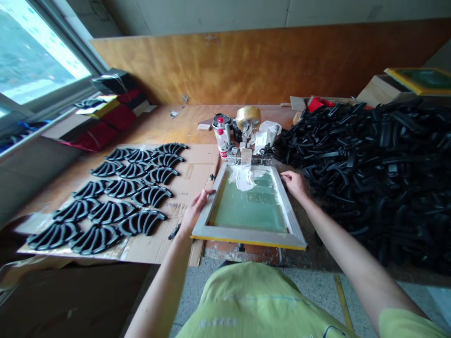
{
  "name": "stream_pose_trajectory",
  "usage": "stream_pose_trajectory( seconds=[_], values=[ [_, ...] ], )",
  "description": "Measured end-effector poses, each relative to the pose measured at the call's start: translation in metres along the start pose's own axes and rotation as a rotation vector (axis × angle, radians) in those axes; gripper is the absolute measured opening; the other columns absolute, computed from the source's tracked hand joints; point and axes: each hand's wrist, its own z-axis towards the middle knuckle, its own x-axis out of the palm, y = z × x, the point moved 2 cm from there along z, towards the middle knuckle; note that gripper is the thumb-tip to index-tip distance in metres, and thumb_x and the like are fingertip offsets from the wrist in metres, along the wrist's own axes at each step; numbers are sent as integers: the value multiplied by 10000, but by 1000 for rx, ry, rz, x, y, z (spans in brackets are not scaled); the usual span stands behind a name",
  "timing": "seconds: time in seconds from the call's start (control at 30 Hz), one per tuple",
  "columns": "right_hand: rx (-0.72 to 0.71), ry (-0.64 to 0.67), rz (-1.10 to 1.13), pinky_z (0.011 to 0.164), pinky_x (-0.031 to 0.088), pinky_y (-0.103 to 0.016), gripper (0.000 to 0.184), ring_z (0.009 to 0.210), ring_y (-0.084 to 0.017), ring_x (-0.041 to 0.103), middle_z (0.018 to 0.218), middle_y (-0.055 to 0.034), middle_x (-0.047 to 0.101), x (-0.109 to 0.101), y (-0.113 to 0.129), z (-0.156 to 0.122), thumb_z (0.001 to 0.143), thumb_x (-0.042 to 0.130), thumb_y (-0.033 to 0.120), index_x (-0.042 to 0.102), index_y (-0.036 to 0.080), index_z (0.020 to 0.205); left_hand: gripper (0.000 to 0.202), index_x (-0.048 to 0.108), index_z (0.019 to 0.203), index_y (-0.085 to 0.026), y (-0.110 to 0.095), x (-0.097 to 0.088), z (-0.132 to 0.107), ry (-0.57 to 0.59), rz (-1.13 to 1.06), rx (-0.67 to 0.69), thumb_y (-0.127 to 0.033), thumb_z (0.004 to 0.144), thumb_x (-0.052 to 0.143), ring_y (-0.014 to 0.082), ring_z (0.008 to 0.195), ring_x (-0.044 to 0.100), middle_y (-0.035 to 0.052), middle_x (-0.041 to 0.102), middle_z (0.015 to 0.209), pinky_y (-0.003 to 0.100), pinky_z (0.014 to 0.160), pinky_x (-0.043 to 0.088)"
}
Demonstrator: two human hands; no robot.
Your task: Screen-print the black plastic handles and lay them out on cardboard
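A wooden screen-printing frame [246,233] with green mesh and white ink near its far end lies in front of me, hinged at the back. My left hand [196,208] grips its left rail, fingers wrapped over the edge. On the frame's right rail rests my right hand [295,184], fingers curled on the wood. A large heap of black curved plastic parts [373,159] lies just right of that hand.
Rows of black curved parts [120,197] lie on cardboard [169,244] to the left. Behind the frame stand a bottle [221,138], a tin and a tape roll [248,115]. A second screen frame [421,79] sits on a box far right. A window is at left.
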Motion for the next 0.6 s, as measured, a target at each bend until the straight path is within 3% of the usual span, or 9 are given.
stream_pose_trajectory(
  seconds=[0.07, 0.17, 0.27, 0.37, 0.5, 0.6],
  values=[
    [-32, -159, 6, 896, 501, -405, 345, 1004, -251, 625, 1183, -157, 640, -8, 12, 23, 900, 483, 221, 612, 141, 1211, 706, 572, 1303, -183, 36, -1, -2, 54, 10, -92, -615, 750, 640, 114, 572, 574, 24, 682, 795, 201, 493, 434],
    [-270, -255, -44, 977, 458, -384, 533, 1156, -258, 534, 1329, -144, 528, 7, 60, 59, 778, 687, 202, 546, 151, 1290, 859, 398, 1452, -209, 81, 3, 6, 24, 29, -133, -578, 727, 673, 122, 577, 591, 13, 682, 777, 208, 515, 446],
    [-374, -67, -204, 911, 467, -388, 384, 1073, -266, 551, 1131, -126, 622, 39, 99, 81, 771, 684, 157, 613, 145, 1149, 853, 377, 1464, -204, 107, 7, 16, 0, 35, -140, -565, 743, 657, 147, 674, 637, 43, 710, 869, 232, 596, 486],
    [-366, 143, -309, 810, 456, -337, 149, 906, -235, 584, 927, -109, 666, 57, 110, 71, 838, 576, 125, 645, 126, 970, 835, 428, 1433, -180, 118, 6, 20, 2, 27, -146, -581, 737, 655, 164, 731, 651, 60, 719, 907, 248, 647, 497],
    [-587, 262, -283, 754, 412, -292, 147, 889, -215, 574, 892, -102, 663, 49, 101, 31, 833, 520, 83, 641, 135, 899, 816, 467, 1405, -188, 121, 4, 21, -8, 21, -146, -597, 726, 659, 169, 737, 654, 55, 718, 901, 251, 654, 493],
    [-728, 351, -217, 710, 391, -274, 113, 849, -196, 568, 847, -68, 650, 37, 95, 20, 808, 547, 89, 633, 162, 824, 779, 479, 1393, -184, 122, 5, 21, -9, 14, -138, -587, 746, 642, 169, 758, 654, 54, 712, 913, 254, 669, 495]
  ],
)
